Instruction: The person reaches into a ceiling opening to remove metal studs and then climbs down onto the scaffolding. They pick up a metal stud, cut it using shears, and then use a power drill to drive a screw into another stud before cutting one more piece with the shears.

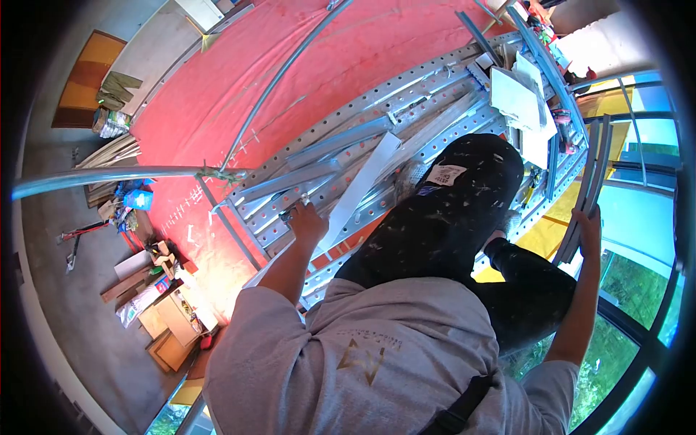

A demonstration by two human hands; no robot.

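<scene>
Platform (377,94) edge: left hand (308,222) clasps a metal profile (290,214), right hand (589,226) grips curved strips (594,159) just outside.

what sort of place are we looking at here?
Likely an indoor construction site, seen from a scaffold: perforated steel planks, loose metal profiles lying on them, a red protective sheet over the floor below.

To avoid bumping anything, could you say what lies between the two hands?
Head view: between the left hand and the right hand holding curved rails lie a white strip and the person's black-trousered knee.
</scene>
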